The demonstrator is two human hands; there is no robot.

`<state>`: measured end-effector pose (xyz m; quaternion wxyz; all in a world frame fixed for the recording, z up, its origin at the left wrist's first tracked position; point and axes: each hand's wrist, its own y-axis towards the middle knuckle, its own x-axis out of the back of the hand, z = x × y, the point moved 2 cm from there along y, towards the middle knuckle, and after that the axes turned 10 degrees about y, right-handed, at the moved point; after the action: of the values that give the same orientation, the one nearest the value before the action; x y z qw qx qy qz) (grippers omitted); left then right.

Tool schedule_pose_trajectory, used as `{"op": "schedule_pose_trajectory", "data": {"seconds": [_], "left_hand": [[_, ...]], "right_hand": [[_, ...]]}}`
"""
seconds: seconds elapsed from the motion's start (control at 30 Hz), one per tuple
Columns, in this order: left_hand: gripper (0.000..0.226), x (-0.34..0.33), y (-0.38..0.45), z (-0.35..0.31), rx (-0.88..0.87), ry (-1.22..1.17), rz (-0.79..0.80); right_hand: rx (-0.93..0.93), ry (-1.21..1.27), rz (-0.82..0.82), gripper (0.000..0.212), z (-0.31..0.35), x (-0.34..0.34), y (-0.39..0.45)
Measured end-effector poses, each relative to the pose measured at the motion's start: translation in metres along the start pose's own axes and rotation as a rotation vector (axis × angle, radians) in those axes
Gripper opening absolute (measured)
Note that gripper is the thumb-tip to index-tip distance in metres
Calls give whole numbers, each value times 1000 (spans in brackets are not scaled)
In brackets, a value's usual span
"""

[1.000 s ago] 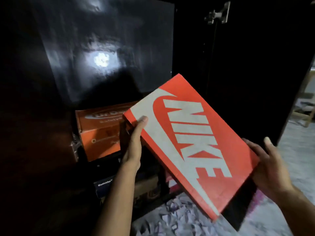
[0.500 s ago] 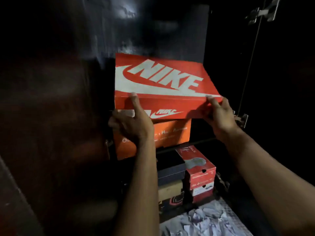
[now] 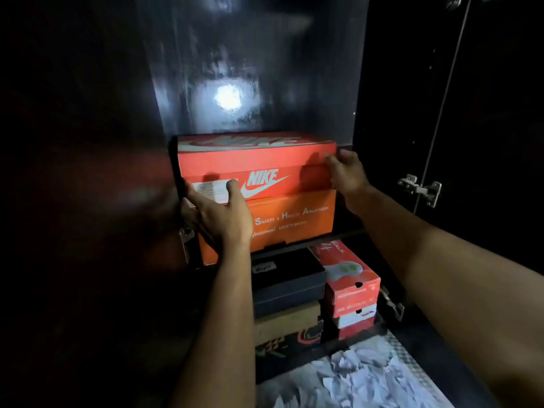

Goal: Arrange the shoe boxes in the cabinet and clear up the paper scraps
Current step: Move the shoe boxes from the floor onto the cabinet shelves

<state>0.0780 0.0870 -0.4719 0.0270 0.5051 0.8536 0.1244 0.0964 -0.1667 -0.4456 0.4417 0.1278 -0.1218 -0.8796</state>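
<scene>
Nike shoe box (image 3: 259, 169), tilted in mid-air 1 second ago, now sits flat on the orange safety-shoe box (image 3: 291, 222) inside the cabinet (image 3: 397, 113); left hand (image 3: 217, 213) and right hand (image 3: 347, 178) grip its front corners; lower shelf holds 2 stacks; paper scraps (image 3: 362, 381) still litter the floor.
</scene>
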Motion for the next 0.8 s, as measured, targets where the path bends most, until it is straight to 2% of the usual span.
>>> {"op": "schedule_pose_trajectory", "data": {"seconds": [0.07,0.13,0.27,0.43,0.57,0.8], "left_hand": [[68,6,-26,-3,-152,-9,-115],[56,-4,-52,-3,-304,-31,-87],[45,-39,-115,-1,-401,-121,178],[29,-85,-223,12,-364,-192,589],[22,-112,-332,30,-375,-172,894],[15,-125,-537,81,-324,-44,1412]], "right_hand": [[-12,20,15,49,14,12,-29],[0,24,18,38,21,31,-57],[28,-99,103,28,20,90,-113],[24,-338,92,18,20,206,-206],[-80,-454,-108,10,4,313,-288],[-335,-472,-556,9,-29,486,-448]]}}
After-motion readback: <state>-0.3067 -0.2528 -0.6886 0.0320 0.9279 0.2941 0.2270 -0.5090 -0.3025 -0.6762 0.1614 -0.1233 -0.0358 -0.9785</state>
